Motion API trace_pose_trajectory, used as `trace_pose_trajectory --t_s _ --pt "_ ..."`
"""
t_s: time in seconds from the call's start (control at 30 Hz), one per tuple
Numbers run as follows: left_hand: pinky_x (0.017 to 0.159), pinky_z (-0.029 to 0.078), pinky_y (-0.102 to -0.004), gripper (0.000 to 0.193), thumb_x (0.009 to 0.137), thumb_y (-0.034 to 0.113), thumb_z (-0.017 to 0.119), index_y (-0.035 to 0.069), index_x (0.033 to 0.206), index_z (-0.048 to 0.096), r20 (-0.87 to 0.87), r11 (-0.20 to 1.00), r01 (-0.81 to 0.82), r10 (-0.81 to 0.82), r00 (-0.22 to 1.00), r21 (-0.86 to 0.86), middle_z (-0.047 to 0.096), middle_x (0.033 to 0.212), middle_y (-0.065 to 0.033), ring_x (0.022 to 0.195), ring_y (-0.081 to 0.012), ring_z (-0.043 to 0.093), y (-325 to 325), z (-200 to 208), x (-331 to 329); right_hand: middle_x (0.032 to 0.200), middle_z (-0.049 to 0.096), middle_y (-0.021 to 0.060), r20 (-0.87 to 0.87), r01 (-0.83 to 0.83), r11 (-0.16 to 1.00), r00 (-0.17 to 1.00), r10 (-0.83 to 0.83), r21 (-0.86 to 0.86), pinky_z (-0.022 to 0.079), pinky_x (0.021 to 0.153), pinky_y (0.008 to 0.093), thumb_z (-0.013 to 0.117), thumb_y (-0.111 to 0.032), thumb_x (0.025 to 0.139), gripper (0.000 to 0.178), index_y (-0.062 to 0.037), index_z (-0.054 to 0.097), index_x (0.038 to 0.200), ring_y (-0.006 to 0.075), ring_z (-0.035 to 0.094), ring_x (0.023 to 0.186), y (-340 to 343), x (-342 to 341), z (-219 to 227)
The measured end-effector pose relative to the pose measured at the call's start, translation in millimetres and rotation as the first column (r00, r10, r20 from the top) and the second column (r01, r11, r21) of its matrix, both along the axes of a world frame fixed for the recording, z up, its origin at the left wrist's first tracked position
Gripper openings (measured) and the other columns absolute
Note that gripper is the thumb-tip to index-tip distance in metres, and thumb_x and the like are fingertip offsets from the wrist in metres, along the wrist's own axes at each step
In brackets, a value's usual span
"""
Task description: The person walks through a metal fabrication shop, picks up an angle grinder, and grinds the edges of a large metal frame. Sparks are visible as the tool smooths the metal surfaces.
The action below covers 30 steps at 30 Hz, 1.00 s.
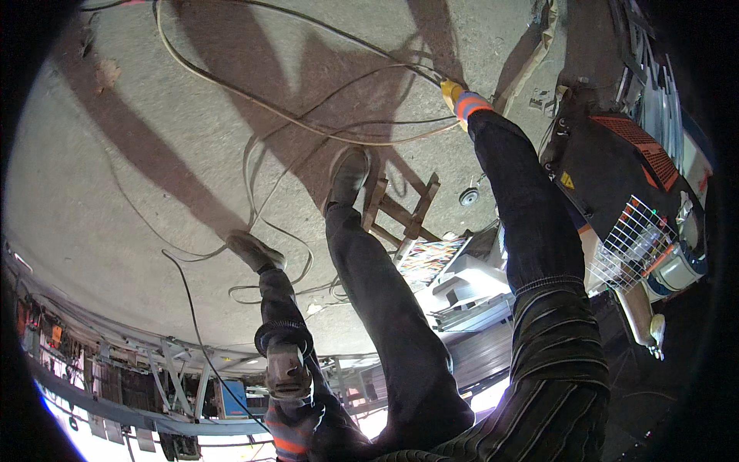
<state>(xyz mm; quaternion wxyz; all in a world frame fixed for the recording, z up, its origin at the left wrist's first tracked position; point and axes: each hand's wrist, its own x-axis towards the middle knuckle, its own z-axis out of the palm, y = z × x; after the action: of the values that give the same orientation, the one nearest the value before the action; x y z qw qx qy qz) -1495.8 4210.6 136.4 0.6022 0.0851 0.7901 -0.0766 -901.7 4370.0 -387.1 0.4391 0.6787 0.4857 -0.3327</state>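
My right hand, in a yellow glove with a grey and orange cuff, reaches far out over the floor. It is closed on a cable, part of the dark and beige loops lying there. At the lower left, close to my leg, is my left hand, with a similar striped cuff. It seems closed on a corded tool with a grey body and a dark round rim; its exact kind is unclear. A thin black cord runs up to it. The left fingers are mostly hidden.
My shoes stand among loose cables. Right of them are a small wooden stool, a round disc and a box with coloured rods. Farther right stands a dark machine with a white wire basket.
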Motion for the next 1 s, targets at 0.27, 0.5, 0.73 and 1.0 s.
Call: trace_pose_trajectory --t_s 0.27,0.5,0.73,1.0 --pt "0.077 0.054 -0.0342 0.052 0.069 -0.004 0.088 0.003 0.114 0.065 -0.003 0.995 0.079 -0.079 0.997 -0.067 0.072 0.101 -0.0083 0.09 -0.0185 0.066 -3.5 0.2 -11.3 0.116 0.071 0.0248 -0.182 0.454 0.855 0.89 -0.419 0.252 0.053 0.094 0.0483 0.06 -0.044 0.09 0.048 -0.0037 0.072 0.112 0.0415 0.067 0.111 0.2 -54.7 52.9" --pt "0.078 0.054 -0.0354 0.06 0.066 -0.001 0.09 0.003 0.119 0.063 0.038 0.998 0.039 -0.041 0.998 0.058 0.072 0.105 -0.008 0.089 -0.0189 0.066 -8.5 -1.8 -26.1 0.119 0.072 0.02 -0.212 0.349 0.928 0.924 -0.318 0.129 0.053 0.096 0.045 0.063 -0.04 0.088 0.043 -0.0039 0.075 0.108 0.0381 0.067 0.114 -24.6 -173.6 -21.5" --pt "0.083 0.054 -0.0336 0.059 0.065 0.003 0.089 0.003 0.119 0.063 0.069 0.971 0.237 -0.238 0.969 0.024 0.072 0.106 -0.0073 0.092 -0.0188 0.067 -12.5 -1.2 -55.8 0.112 0.072 0.0203 -0.393 -0.021 1.0 0.919 0.018 -0.004 0.055 0.089 0.0454 0.054 -0.044 0.097 0.042 -0.0096 0.073 0.112 0.0374 0.07 0.102 -32.0 -174.0 -18.0" --pt "0.089 0.054 -0.036 0.067 0.069 0.003 0.087 0.003 0.128 0.057 0.015 0.986 0.161 -0.162 0.987 0.031 0.069 0.114 -0.0095 0.1 -0.0227 0.068 -41.0 8.0 -101.4 0.118 0.072 0.0227 -0.209 -0.028 0.998 0.977 0.038 0.055 0.054 0.094 0.0446 0.063 -0.042 0.094 0.045 -0.0038 0.074 0.113 0.0398 0.068 0.113 -35.3 -211.6 5.3"
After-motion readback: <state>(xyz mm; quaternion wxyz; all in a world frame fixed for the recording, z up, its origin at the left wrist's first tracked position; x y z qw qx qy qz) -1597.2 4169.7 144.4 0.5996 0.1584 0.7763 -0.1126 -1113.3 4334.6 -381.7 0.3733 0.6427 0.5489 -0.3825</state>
